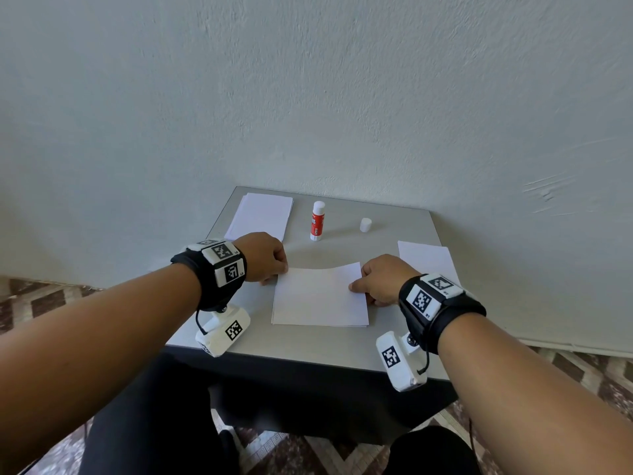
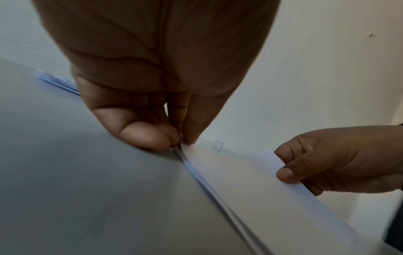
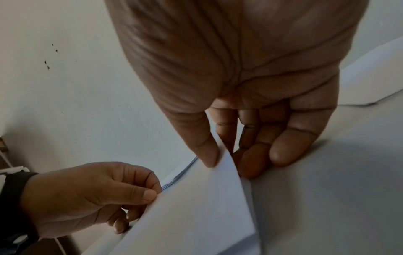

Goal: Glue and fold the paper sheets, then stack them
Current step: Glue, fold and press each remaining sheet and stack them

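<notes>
A white paper sheet point(image 1: 320, 296) lies folded over at the middle of the grey table point(image 1: 308, 347), its near edge a crease and its far edge slightly raised. My left hand point(image 1: 270, 265) pinches the sheet's far left corner point(image 2: 185, 146) between thumb and fingers. My right hand point(image 1: 376, 281) pinches the sheet's right edge point(image 3: 220, 165), thumb on top and fingers beneath. A red and white glue stick point(image 1: 317, 221) stands uncapped behind the sheet, and its white cap point(image 1: 365, 224) stands to the right of it.
A stack of white sheets point(image 1: 262, 214) lies at the table's far left corner. Another white sheet point(image 1: 426, 258) lies at the right edge behind my right hand. A pale wall rises right behind the table. Patterned floor surrounds it.
</notes>
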